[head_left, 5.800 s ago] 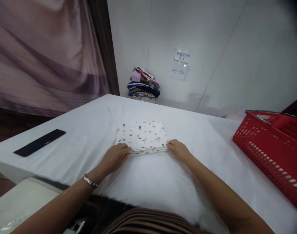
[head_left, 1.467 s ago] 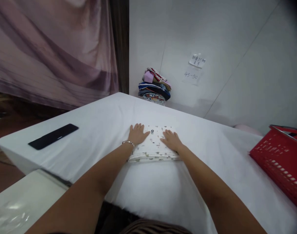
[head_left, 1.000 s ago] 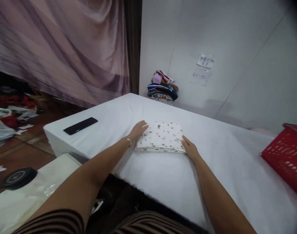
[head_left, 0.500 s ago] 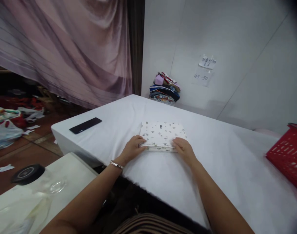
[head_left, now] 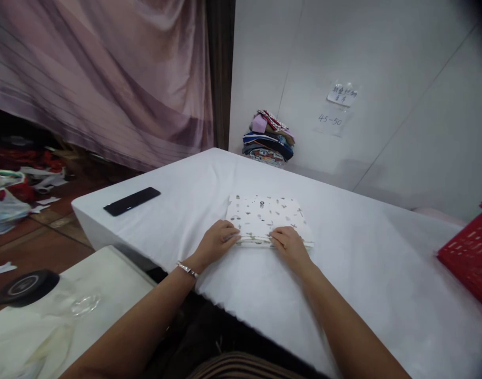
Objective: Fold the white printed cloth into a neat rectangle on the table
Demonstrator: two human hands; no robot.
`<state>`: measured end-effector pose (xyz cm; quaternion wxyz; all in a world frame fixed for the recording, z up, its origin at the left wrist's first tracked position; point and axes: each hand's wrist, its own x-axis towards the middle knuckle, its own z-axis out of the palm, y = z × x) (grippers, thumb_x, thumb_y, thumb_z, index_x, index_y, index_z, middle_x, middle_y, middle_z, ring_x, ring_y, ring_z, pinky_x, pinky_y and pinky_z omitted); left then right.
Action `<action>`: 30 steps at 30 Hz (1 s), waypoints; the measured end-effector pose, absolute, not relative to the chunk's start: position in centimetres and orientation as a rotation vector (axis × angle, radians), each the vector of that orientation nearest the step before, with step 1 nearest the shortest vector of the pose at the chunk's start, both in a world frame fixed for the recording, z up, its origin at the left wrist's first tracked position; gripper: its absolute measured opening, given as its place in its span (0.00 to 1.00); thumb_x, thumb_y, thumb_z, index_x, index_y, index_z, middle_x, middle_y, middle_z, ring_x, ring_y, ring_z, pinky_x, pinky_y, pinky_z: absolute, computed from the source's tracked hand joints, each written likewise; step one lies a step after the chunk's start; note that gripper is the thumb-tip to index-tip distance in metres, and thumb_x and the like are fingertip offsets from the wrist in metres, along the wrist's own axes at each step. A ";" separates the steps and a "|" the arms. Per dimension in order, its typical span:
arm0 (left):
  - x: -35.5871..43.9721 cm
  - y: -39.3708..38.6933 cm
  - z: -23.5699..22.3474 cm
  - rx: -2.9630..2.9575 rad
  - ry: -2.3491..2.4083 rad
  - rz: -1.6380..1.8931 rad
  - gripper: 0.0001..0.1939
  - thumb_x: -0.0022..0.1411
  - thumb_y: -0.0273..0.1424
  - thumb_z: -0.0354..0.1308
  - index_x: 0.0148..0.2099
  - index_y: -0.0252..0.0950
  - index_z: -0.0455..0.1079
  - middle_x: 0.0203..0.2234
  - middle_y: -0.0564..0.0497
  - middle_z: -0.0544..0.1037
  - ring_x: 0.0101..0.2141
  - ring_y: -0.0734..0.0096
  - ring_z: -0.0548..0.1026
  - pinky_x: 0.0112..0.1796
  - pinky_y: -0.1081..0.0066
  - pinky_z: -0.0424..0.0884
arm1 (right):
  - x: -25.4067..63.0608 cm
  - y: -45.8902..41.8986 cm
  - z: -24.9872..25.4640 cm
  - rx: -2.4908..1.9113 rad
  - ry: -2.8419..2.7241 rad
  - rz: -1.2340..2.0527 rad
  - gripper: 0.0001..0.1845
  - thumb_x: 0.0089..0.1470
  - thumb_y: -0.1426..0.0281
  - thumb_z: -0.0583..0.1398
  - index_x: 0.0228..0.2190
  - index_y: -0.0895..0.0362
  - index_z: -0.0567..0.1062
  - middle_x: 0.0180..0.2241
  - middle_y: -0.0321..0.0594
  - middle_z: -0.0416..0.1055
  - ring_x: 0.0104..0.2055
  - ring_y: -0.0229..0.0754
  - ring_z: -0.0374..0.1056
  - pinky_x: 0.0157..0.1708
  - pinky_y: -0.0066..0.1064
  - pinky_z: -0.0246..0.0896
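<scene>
Nearest: striped clothing (head_left: 241,367) at the bottom edge; black lid (head_left: 27,287) on the left, by a pale side surface (head_left: 118,276). Left wrist has a bracelet (head_left: 187,269).

Left hand (head_left: 217,243): fingers and thumb drawn in, looks like a pinch on the near left corner of the folded cloth (head_left: 256,213). Right hand (head_left: 291,247): fingertips pinching the near edge, right of its middle. Neither is spread flat.

Cloth lies flat on the white table (head_left: 260,295), printed side up. Status: folded into a compact rectangle, layers stacked; folding looks mostly done. Left, my read: near edge isn't flush, layers show past the right hand. Can't tell how the inside sits.

Phone-like dark slab (head_left: 132,201) to the left, red basket (head_left: 468,252) far right, both apart from the cloth. Beyond the table: clothes pile (head_left: 267,139), notes (head_left: 341,95) on the wall.
</scene>
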<state>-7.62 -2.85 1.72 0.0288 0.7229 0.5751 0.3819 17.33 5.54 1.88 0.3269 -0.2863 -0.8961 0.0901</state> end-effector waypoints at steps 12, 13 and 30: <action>-7.6 -2.5 2.2 2.290 1.708 1.089 0.11 0.63 0.32 0.49 0.32 0.38 0.71 0.29 0.51 0.72 0.34 0.71 0.69 0.36 0.70 0.66 | 17.1 5.9 1.2 -0.708 -2.304 0.187 0.11 0.59 0.71 0.52 0.35 0.55 0.75 0.36 0.43 0.71 0.40 0.44 0.63 0.41 0.39 0.60; -7.5 -2.5 2.3 2.298 1.703 1.094 0.12 0.63 0.31 0.48 0.32 0.38 0.71 0.29 0.51 0.72 0.34 0.71 0.69 0.37 0.69 0.66 | 17.1 5.8 1.2 -0.696 -2.293 0.180 0.11 0.59 0.71 0.52 0.35 0.56 0.74 0.36 0.43 0.71 0.40 0.44 0.63 0.40 0.39 0.60; -7.7 -3.0 2.2 2.444 1.683 1.012 0.06 0.59 0.33 0.55 0.39 0.38 0.68 0.33 0.50 0.71 0.36 0.67 0.68 0.38 0.65 0.66 | 17.8 5.6 1.2 -0.619 -2.440 0.077 0.11 0.59 0.69 0.52 0.41 0.54 0.72 0.38 0.44 0.71 0.40 0.45 0.65 0.40 0.40 0.62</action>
